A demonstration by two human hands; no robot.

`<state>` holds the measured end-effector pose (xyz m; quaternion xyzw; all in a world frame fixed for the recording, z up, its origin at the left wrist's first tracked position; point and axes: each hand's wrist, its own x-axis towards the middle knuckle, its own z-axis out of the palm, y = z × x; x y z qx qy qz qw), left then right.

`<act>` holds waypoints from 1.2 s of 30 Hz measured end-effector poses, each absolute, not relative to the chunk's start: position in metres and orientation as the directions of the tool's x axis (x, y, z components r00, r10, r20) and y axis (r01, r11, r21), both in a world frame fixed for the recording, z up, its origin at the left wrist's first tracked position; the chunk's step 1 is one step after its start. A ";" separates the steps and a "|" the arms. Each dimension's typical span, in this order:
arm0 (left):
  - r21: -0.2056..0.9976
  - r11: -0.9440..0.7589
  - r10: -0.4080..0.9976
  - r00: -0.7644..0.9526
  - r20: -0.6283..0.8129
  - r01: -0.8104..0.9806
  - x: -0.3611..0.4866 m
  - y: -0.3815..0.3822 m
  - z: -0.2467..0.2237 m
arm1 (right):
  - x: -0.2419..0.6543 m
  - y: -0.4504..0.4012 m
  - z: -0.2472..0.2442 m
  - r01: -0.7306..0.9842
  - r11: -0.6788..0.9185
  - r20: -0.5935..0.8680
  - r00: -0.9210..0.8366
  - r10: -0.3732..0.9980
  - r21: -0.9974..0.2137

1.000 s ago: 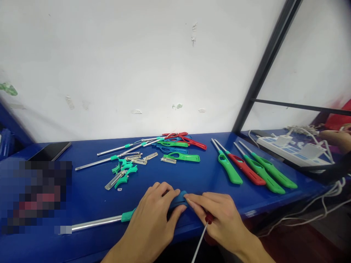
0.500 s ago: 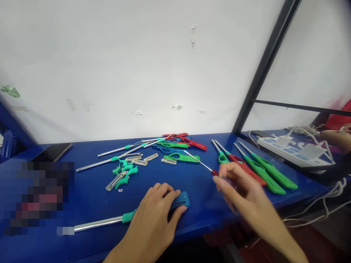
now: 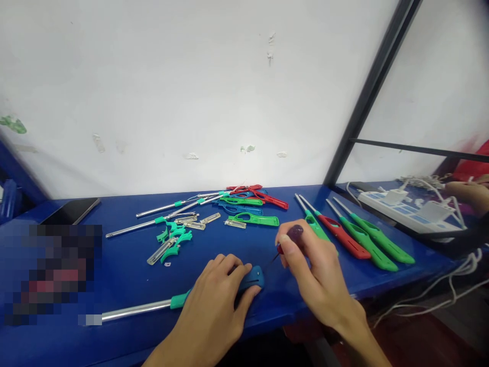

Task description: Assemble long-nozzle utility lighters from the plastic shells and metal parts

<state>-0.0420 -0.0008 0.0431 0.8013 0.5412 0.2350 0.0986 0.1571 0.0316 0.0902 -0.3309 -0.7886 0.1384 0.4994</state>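
Note:
My left hand point(image 3: 214, 300) is closed over a blue lighter point(image 3: 254, 277) lying on the blue table point(image 3: 130, 275). The lighter's green collar and long metal tube stick out to the left, and its rounded end shows past my fingertips. My right hand point(image 3: 313, 270) grips a screwdriver point(image 3: 295, 234) by its dark red handle. The thin shaft slants down to the left, its tip close to the lighter's blue end; whether they touch I cannot tell. Behind my hands lie green triggers point(image 3: 183, 238), clear fuel tanks point(image 3: 162, 251) and green shell halves point(image 3: 260, 219).
A red lighter point(image 3: 344, 237) and several green ones lie at the right. Metal tubes point(image 3: 133, 227) lie further back. A phone point(image 3: 78, 210) rests at the left, a power strip point(image 3: 408, 211) with cables at the right. Another person's hand point(image 3: 469, 196) shows at the right edge.
My right hand has moved left and turned, so the screwdriver's shaft now points down toward the blue lighter instead of up and away. My left hand stays on the lighter.

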 end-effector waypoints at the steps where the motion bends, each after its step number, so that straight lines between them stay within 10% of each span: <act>1: 0.410 -0.395 0.913 0.303 0.271 0.823 -0.042 -0.001 0.043 | 0.157 0.032 0.090 0.383 0.744 0.696 -0.284 0.659 -0.548; 36: 0.368 -0.421 0.898 0.324 0.298 0.829 -0.042 -0.001 0.042 | 0.153 0.032 0.087 0.334 0.756 0.689 -0.315 0.653 -0.563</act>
